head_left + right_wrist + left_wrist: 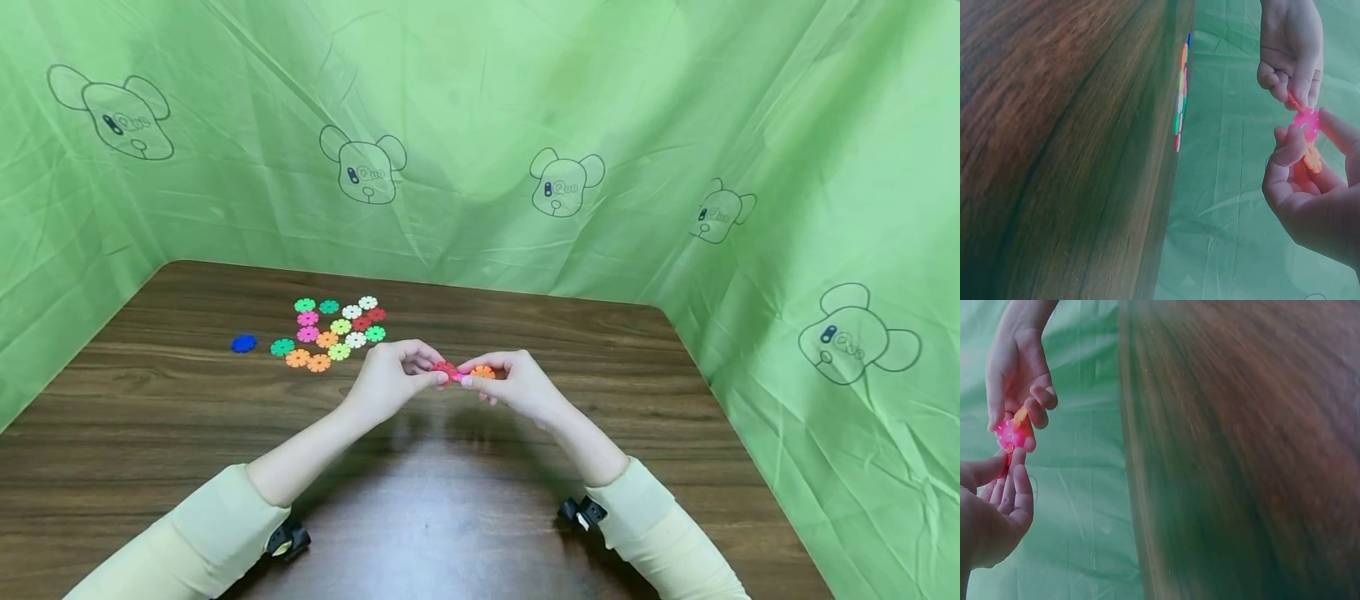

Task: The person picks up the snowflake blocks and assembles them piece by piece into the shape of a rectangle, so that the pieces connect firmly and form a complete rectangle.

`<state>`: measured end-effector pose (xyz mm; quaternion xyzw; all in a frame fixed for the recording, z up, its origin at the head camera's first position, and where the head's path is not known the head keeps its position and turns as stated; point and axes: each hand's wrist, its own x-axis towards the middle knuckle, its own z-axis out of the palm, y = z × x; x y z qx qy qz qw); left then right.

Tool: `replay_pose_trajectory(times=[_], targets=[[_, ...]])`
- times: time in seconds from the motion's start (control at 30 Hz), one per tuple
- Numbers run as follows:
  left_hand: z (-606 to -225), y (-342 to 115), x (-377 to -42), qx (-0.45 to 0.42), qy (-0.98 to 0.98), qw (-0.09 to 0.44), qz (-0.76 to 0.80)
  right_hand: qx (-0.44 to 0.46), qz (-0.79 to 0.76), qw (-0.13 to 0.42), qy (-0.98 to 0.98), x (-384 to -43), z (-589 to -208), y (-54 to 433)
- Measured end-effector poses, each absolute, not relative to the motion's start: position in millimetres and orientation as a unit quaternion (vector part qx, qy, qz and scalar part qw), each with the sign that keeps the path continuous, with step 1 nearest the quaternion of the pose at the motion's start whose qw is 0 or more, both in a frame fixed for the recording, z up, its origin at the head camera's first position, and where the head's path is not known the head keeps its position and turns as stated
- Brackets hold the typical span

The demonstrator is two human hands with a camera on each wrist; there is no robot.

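Above the table, my left hand pinches a red notched plastic disc between thumb and fingers. My right hand pinches a pink notched disc by its edges. An orange notched disc is joined to the pink one at an angle, beside my right fingers. In the left wrist view the red disc meets the lower edge of the pink disc; whether their slots are fully locked I cannot tell. Fingertips hide parts of all three discs.
Several loose flower-shaped discs in green, pink, white, yellow, orange and red lie flat at the back left. A blue disc lies apart, farther left. Green cloth stands around the brown wooden table.
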<state>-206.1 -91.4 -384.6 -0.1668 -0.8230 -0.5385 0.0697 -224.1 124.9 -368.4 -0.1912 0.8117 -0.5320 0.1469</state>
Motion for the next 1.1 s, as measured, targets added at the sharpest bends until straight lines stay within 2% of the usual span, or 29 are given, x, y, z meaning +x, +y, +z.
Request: replay_pose_trajectory(times=[0.33, 0.77, 1.1], targets=[[-381, -85, -202, -0.166, -0.804, 0.09, -0.563, -0.194, -0.525, 0.107, 0.822, -221, -366, 126], [-386, -79, -196, -0.173, -0.788, 0.117, -0.579, -0.187, -0.532, 0.107, 0.818, -222, -377, 128], [-391, -82, -201, -0.17, -0.798, 0.111, -0.567, -0.205, -0.521, 0.113, 0.821, -226, -375, 129]])
